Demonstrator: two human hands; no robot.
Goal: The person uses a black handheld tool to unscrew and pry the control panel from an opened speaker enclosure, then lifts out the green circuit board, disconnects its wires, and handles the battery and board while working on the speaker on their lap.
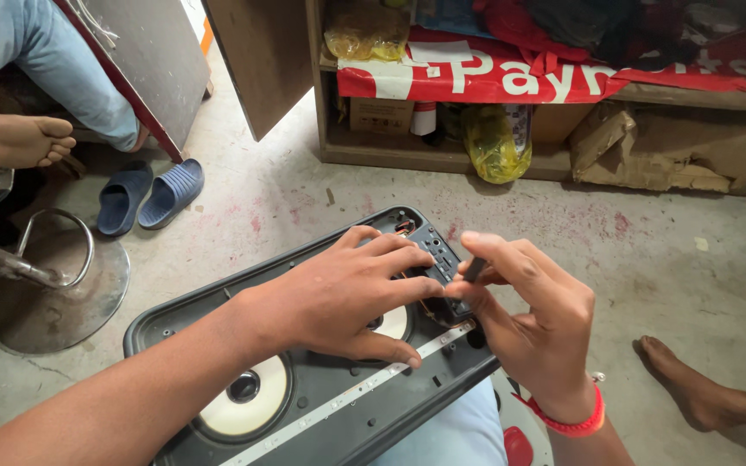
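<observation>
Head view: speaker panel (321,406) lies face-open across the person's lap, its far corner reaching out over the concrete floor (666,259). Black plastic shell, two pale cones showing: one cone (245,393) near the panel's near-left end, the second mostly hidden under the left hand. White strip (364,388) runs along the panel's near edge.

Left hand (347,298): palm down, fingers spread flat on the panel middle, pressing rather than clasping anything; thumb touches the strip. Grip released, bracing only.

Right hand (528,324): fingers pinched around a small dark tool (474,270), tip aimed down at the control board (438,263) near the panel's far end. Kind of tool too small to tell. Red band on that wrist.

Progress, as judged: panel is already out of its cabinet and inner side exposed, so opening appears done. Work at the board appears under way; board sits in place, cones still mounted. No loose screws or removed parts visible.

Surroundings: blue slippers (148,194) on floor at left, stool base (53,293) nearby, another person's foot (692,388) at right, wooden shelf (442,155) beyond.
</observation>
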